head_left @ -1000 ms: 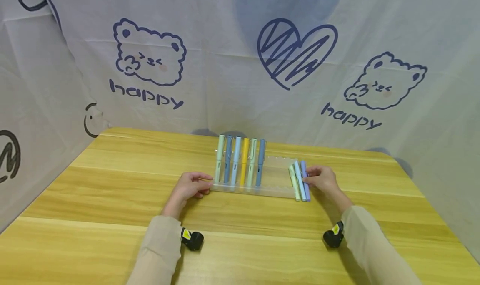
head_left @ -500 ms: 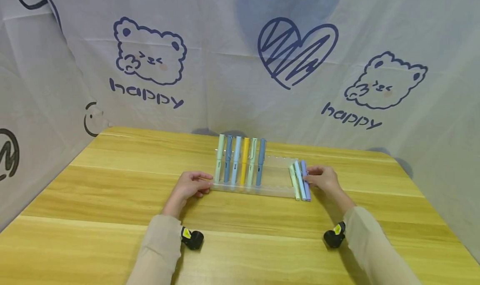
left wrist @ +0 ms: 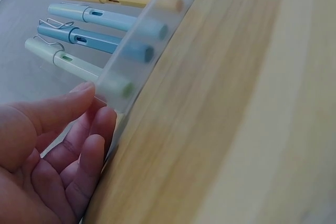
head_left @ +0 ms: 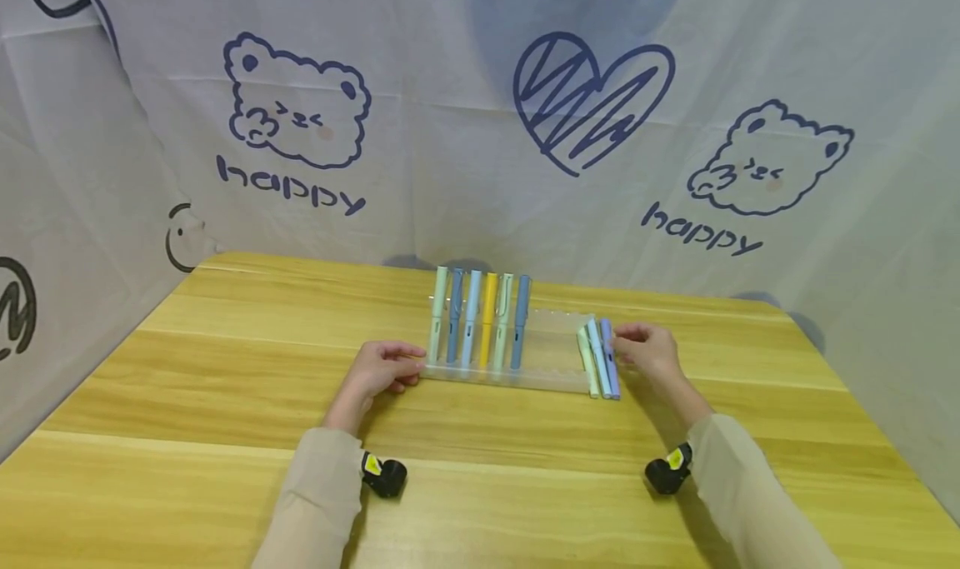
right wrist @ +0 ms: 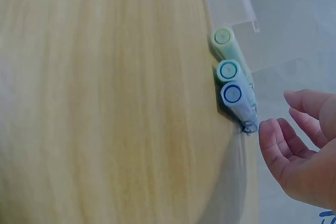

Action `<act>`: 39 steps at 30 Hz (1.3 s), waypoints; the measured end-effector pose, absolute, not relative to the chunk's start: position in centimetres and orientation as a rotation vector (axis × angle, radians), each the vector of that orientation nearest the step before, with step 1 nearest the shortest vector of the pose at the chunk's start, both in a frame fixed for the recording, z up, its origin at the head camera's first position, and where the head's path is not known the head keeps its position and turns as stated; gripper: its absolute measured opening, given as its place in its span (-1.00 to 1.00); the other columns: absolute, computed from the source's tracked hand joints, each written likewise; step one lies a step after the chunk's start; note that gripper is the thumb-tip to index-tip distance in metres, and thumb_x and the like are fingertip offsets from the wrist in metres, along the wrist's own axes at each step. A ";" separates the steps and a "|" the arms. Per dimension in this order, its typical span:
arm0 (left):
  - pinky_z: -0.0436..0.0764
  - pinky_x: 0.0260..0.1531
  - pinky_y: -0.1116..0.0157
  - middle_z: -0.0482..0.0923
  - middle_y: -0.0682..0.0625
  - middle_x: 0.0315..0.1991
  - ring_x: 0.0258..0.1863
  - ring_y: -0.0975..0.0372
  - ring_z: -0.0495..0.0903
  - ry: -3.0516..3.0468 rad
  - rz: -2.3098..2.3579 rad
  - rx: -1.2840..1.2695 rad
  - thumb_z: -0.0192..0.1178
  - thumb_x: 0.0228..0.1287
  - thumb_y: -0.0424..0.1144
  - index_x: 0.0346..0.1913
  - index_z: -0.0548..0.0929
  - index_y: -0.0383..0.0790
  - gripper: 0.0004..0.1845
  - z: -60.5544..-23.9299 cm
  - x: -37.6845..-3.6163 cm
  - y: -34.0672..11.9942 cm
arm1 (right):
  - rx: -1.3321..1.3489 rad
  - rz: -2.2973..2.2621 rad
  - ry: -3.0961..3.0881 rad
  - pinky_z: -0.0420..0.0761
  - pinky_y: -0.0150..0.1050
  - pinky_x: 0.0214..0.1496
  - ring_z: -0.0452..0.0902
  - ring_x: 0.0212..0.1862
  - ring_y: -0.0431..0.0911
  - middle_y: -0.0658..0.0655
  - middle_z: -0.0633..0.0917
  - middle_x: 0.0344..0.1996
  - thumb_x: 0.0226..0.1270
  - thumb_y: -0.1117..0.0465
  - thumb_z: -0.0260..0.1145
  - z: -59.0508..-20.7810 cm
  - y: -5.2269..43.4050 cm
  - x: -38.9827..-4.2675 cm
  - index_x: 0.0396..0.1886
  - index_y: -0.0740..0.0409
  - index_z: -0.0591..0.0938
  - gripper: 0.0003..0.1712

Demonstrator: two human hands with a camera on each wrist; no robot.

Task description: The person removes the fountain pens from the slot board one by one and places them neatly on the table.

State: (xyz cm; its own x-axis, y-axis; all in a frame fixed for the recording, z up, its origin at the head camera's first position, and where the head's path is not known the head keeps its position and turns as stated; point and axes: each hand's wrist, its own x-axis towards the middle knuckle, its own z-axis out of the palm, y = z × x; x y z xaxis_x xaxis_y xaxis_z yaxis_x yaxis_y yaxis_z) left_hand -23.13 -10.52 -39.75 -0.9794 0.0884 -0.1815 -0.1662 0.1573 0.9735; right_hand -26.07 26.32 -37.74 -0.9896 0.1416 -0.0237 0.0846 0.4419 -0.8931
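A clear pen rack (head_left: 551, 348) lay across the middle of the wooden bench (head_left: 225, 386), and both hands worked at its ends. The left hand (head_left: 375, 373) rested at the rack's left end, thumb and fingertips (left wrist: 100, 124) pressed against the clear edge, just beside the pale green pen (head_left: 438, 315) that stood first in a row of six. Next to it, running rightward, sat a steel-blue pen (head_left: 453, 315), a light blue one (head_left: 471, 317), a yellow pen (head_left: 488, 319), another pale green and another blue. At the right end three more pens lay bunched: mint (right wrist: 227, 45), light blue (right wrist: 231, 72) and lilac (right wrist: 239, 100). The right hand (head_left: 647, 351) was just beside the lilac pen, fingers loosely curled and gripping nothing, one fingertip (right wrist: 268, 129) next to its clip. A printed white cloth (head_left: 480, 119) hung behind the bench.
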 end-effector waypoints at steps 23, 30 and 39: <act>0.49 -0.60 0.39 0.61 -0.05 -0.50 -0.59 0.28 0.54 2.226 1.941 -0.053 0.22 0.08 -0.39 -0.14 0.59 -0.47 -0.74 -39.8 -23.1 -10.6 | 0.049 1.795 -2.472 0.59 -0.26 -0.39 0.51 -0.46 -0.28 -0.01 0.60 -0.49 0.10 0.39 0.26 -36.9 23.8 -25.2 -0.17 0.63 0.47 -0.63; 0.50 -0.59 0.37 0.61 -0.07 -0.50 -0.58 0.25 0.55 2.207 1.975 0.004 0.27 0.05 -0.35 -0.22 0.63 -0.39 -0.77 -40.2 -23.2 -10.9 | 0.224 1.962 -2.318 0.58 -0.32 -0.45 0.58 -0.43 -0.19 0.04 0.65 -0.47 0.05 0.24 0.37 -41.0 25.3 -28.1 -0.34 0.25 0.64 -0.81; 0.48 -0.61 0.41 0.59 0.00 -0.54 -0.60 0.30 0.52 2.209 1.934 -0.082 0.19 0.10 -0.43 -0.11 0.55 -0.51 -0.72 -39.5 -22.8 -10.6 | 0.243 1.989 -2.341 0.59 -0.23 -0.30 0.58 -0.39 -0.23 0.10 0.64 -0.42 0.14 0.42 0.24 -36.5 21.4 -25.1 -0.17 0.68 0.45 -0.65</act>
State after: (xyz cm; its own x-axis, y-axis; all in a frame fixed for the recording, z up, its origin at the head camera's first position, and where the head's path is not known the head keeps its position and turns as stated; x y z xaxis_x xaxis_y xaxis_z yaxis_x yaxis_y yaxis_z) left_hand -22.82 -10.62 -39.46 -0.9777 0.0920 -0.1888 -0.1750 0.1401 0.9745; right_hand -25.06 21.38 -36.52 -0.9857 -0.0810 0.1475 -0.1587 0.1552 -0.9751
